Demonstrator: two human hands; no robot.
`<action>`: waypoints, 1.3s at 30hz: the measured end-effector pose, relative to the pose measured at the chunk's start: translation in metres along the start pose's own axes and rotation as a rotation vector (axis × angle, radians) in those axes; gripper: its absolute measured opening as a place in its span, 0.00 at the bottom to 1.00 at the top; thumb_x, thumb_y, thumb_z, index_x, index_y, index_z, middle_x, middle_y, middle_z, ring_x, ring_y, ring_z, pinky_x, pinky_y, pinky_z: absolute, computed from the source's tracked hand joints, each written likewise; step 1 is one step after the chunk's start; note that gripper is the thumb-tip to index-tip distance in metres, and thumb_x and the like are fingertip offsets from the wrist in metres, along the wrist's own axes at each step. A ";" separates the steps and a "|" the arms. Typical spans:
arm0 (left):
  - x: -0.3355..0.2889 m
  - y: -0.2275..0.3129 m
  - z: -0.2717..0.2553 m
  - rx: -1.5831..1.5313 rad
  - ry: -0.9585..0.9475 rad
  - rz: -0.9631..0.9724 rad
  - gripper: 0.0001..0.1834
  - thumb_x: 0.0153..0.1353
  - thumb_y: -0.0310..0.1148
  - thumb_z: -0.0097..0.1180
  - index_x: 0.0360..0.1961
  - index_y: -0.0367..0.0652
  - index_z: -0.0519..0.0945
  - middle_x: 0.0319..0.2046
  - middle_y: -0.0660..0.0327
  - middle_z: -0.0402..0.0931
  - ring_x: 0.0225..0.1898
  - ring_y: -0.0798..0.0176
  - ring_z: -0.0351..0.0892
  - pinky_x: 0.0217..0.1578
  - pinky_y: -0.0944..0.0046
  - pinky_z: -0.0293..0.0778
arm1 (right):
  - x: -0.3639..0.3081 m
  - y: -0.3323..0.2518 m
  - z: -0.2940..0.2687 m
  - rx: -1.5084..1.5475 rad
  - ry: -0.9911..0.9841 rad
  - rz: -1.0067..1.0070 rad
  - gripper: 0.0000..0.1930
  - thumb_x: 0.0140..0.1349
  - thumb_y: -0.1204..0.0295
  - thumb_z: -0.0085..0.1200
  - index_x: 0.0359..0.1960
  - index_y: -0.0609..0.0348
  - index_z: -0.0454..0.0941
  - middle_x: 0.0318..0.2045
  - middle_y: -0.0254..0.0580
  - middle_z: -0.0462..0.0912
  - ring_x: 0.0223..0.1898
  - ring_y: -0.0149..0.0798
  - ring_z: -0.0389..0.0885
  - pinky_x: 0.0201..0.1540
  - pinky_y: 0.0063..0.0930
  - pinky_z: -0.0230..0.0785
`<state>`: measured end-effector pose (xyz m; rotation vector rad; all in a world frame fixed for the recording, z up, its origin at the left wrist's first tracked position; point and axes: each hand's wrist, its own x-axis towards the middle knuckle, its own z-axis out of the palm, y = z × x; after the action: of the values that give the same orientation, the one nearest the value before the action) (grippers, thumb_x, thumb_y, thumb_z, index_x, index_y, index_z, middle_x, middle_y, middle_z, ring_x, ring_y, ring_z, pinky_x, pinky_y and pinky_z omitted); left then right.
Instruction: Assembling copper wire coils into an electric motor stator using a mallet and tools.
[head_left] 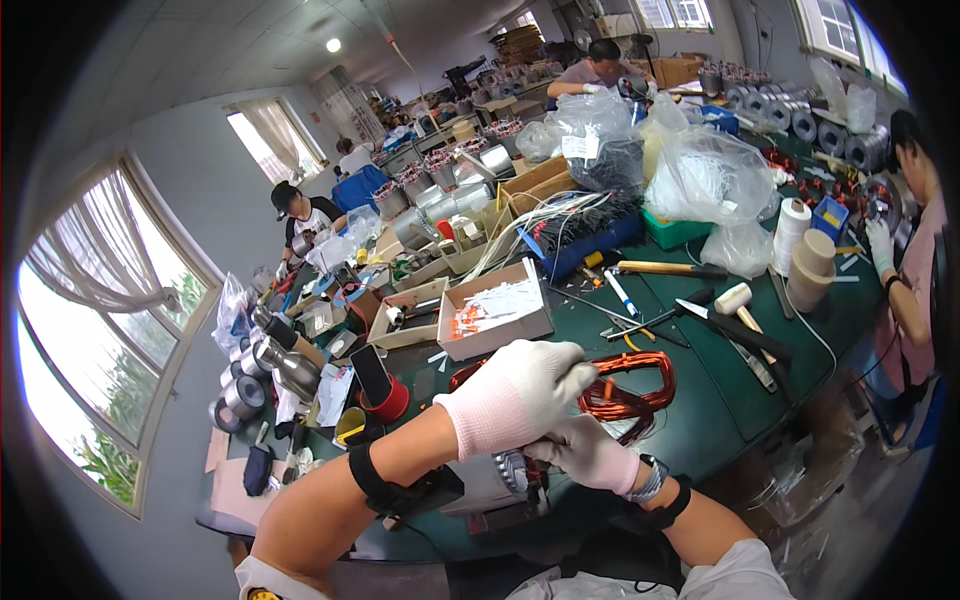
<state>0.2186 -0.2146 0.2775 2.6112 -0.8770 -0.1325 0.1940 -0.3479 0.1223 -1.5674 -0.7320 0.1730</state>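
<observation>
My left hand (pixel 522 392), in a white glove, reaches across the middle with its fingers curled together. Just below it, my right hand (pixel 590 455), gloved too, has its fingers bent toward the left wrist. What either hand pinches is too small or hidden to make out. Beyond the fingers lies a bundle of copper wire coils (pixel 655 388) on the green table. Under my hands sits a grey metal stator core (pixel 512 474) with a toothed edge, partly covered by my left forearm. A cardboard box (pixel 498 345) holding white and orange strips stands just past my left hand.
On the green table (pixel 705 375) lie a white-headed mallet (pixel 733 299), a hammer (pixel 665 268), scissors and a blue-white marker (pixel 621 293). A red wire spool (pixel 388 402) stands at left. Thread cones (pixel 808 270) and plastic bags stand at the back right. Other people work around the table.
</observation>
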 end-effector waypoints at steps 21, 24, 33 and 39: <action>-0.010 -0.008 0.026 0.125 -0.056 -0.177 0.15 0.71 0.37 0.56 0.43 0.34 0.84 0.34 0.41 0.83 0.38 0.39 0.84 0.43 0.50 0.80 | -0.023 0.032 0.005 -0.112 0.333 -0.052 0.51 0.52 0.71 0.75 0.74 0.54 0.53 0.53 0.63 0.80 0.46 0.64 0.86 0.47 0.49 0.80; -0.040 0.000 0.013 0.138 0.216 -0.098 0.16 0.70 0.30 0.55 0.53 0.32 0.82 0.42 0.44 0.86 0.43 0.50 0.89 0.48 0.56 0.81 | -0.029 0.029 0.007 -0.070 0.343 0.084 0.48 0.54 0.73 0.75 0.74 0.57 0.55 0.39 0.53 0.83 0.41 0.50 0.90 0.39 0.41 0.81; -0.255 -0.111 0.060 -0.655 0.522 -0.784 0.19 0.66 0.37 0.64 0.49 0.31 0.81 0.39 0.52 0.85 0.35 0.63 0.85 0.39 0.65 0.81 | -0.028 0.051 0.022 -0.043 0.321 0.128 0.53 0.48 0.73 0.80 0.74 0.64 0.56 0.34 0.40 0.78 0.30 0.29 0.77 0.39 0.26 0.76; -0.241 -0.164 0.089 -0.726 -0.121 -0.448 0.46 0.55 0.44 0.79 0.69 0.36 0.70 0.60 0.55 0.78 0.59 0.56 0.78 0.63 0.52 0.73 | -0.030 0.058 0.024 0.145 0.196 0.358 0.54 0.49 0.72 0.81 0.73 0.68 0.55 0.35 0.42 0.79 0.33 0.30 0.82 0.42 0.27 0.78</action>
<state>0.0999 0.0205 0.1248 2.0627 -0.1871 -0.6085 0.1783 -0.3420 0.0549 -1.5403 -0.2755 0.3239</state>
